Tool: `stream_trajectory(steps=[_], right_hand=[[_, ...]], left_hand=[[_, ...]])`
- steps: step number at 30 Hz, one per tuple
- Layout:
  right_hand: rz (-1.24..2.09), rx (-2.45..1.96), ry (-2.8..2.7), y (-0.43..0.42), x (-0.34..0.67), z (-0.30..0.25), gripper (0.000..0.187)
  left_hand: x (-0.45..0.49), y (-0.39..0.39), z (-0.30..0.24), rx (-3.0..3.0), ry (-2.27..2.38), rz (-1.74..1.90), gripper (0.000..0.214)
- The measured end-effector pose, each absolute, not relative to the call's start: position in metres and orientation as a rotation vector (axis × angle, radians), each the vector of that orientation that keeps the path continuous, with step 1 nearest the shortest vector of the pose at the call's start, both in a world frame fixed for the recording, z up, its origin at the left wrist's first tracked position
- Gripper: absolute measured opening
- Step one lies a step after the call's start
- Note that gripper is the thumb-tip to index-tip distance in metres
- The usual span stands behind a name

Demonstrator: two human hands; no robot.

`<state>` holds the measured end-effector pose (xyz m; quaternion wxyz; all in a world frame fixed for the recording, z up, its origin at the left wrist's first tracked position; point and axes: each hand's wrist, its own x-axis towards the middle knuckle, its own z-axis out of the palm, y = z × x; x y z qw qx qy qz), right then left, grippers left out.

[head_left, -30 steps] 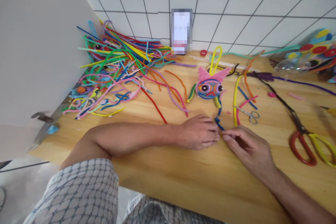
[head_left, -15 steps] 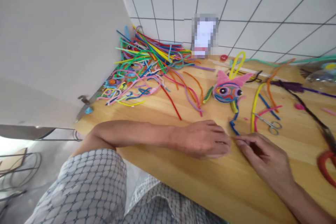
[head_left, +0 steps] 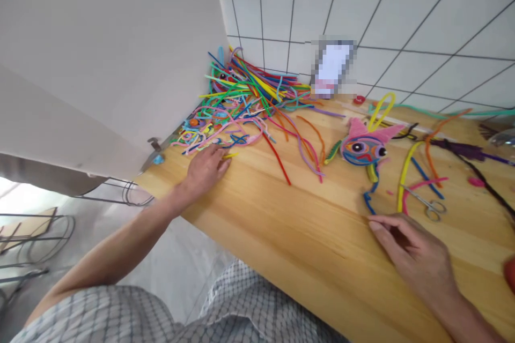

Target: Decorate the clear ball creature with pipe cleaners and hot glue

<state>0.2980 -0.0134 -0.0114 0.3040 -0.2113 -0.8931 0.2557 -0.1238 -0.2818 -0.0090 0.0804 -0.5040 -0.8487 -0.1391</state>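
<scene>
My right hand is closed in a pinch on the lower end of a kinked blue pipe cleaner, above the wooden table. That strand runs up to a yellow limb under a pipe-cleaner figure with pink ears, round eyes and a yellow loop on top. A green limb sticks out at its left. My left hand rests at the near edge of a heap of coloured pipe cleaners, beside a short yellow piece. Its fingers look parted, with nothing visibly held; the fingertips are partly hidden.
Small scissors lie right of the figure, among yellow, pink, blue and orange strands. A phone leans on the tiled wall. A grey panel borders the table's left side. Red handles show at the right edge.
My left hand has moved from beside the right hand to the heap at the left. My right hand still pinches the blue strand. The view has shifted left.
</scene>
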Motion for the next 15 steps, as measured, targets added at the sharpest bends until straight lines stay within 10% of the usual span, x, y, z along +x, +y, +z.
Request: stream_trajectory(steps=[15], right_hand=[[0.580, -0.542, -2.403, -0.015, 0.296, -0.005, 0.009]], left_hand=[[-0.060, -0.212, 0.011, -1.931, -2.712, -0.442, 0.021]])
